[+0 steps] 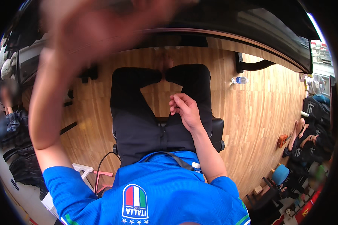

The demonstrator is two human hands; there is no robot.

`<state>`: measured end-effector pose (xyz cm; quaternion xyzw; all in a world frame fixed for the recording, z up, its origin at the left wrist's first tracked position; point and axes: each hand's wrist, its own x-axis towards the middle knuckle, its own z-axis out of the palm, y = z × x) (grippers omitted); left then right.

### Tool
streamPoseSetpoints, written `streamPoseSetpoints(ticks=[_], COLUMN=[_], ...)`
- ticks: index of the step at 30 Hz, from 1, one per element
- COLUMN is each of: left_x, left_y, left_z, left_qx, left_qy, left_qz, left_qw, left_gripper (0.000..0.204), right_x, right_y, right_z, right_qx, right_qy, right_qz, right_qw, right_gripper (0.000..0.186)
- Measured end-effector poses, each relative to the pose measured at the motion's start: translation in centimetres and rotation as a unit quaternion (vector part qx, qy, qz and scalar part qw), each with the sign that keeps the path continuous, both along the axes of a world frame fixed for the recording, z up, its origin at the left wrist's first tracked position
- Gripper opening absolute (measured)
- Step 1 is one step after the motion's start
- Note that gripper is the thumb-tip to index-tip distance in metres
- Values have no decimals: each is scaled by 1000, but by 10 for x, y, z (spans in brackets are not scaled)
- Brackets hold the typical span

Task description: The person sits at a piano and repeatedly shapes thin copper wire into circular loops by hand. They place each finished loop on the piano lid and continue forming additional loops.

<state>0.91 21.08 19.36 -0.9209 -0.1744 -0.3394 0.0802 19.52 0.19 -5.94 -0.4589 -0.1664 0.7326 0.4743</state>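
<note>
My left hand (pixel 97 30) is raised close to the camera at the upper left, in front of a glossy black piece of furniture (pixel 229 22). Motion smears its fingers, so I can make out neither their pose nor anything held. Over my right thigh, my right hand (pixel 187 111) hovers or rests with loosely curled fingers and nothing visible in it. Black trousers (pixel 133 108) cover my legs, and I sit on a black padded seat (pixel 217 133) with a side knob.
The furniture's long front edge curves above my knees. A water bottle (pixel 240 80) lies on the wooden floor (pixel 251 108) at the right. Other people sit along the far right and far left. A blue-topped stool (pixel 280 174) stands lower right; a cable (pixel 98 170) runs at lower left.
</note>
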Motion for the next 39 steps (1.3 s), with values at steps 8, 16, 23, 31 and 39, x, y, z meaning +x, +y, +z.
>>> streamPoseSetpoints(ticks=[8,16,23,31,39], left_x=[-20,-26,-34,-40,-44], left_y=[8,27,-9,-6,-4], left_z=[-332,-575,-593,-588,-594], left_qx=[-576,-558,-566,-571,-586], left_qy=[392,308,315,319,284], left_qz=[127,320,412,444,458], left_qw=[706,701,640,612,605], left_gripper=[32,33,33,32,31], right_x=[2,2,3,-10,-15], right_y=[5,7,8,9,12], right_z=[5,12,10,5,1], right_qx=[-27,-56,-65,-75,-77], right_qy=[7,30,78,67,59], right_qz=[29,31,54,64,45], right_qw=[999,997,993,993,994], right_gripper=[26,22,26,30,32])
